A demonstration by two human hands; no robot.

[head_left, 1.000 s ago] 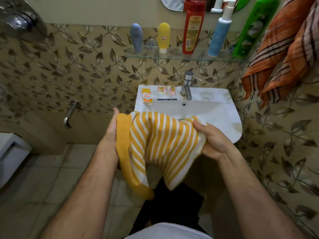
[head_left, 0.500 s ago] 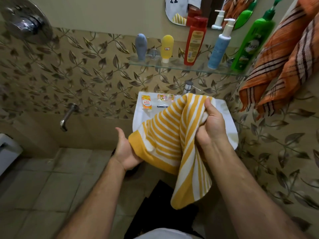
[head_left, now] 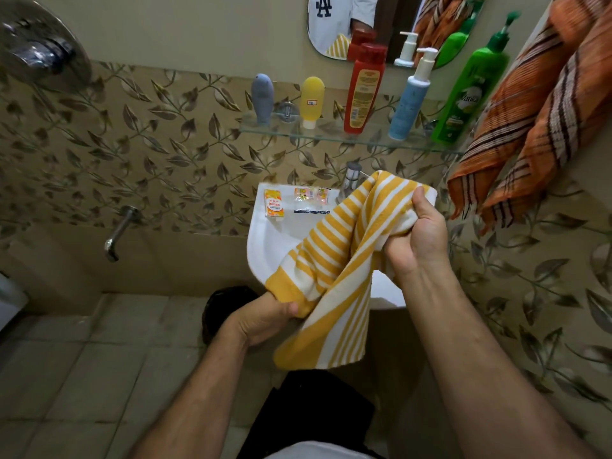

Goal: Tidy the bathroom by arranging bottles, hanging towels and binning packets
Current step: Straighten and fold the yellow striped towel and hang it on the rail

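Note:
A yellow and white striped towel (head_left: 334, 260) hangs slanted over the white sink (head_left: 265, 246). My right hand (head_left: 419, 235) grips its bunched upper end near the tap. My left hand (head_left: 265, 318) grips the yellow lower edge below the sink rim. On the sink's back ledge lie an orange packet (head_left: 273, 203) and small sachets (head_left: 310, 195). The glass shelf (head_left: 331, 134) carries a grey tube (head_left: 262, 98), a yellow tube (head_left: 312, 101), a red bottle (head_left: 364, 89), a blue pump bottle (head_left: 409, 101) and a green pump bottle (head_left: 470, 91).
Two orange checked towels (head_left: 536, 104) hang on the right wall beside the shelf. A mirror (head_left: 381, 24) is above the shelf. A dark bin (head_left: 225, 306) stands on the floor under the sink. A wall spout (head_left: 117, 233) and a shower control (head_left: 36, 51) are at the left.
My right hand has lifted the towel's upper end up and to the right. My left hand has dropped lower and now grips the yellow edge.

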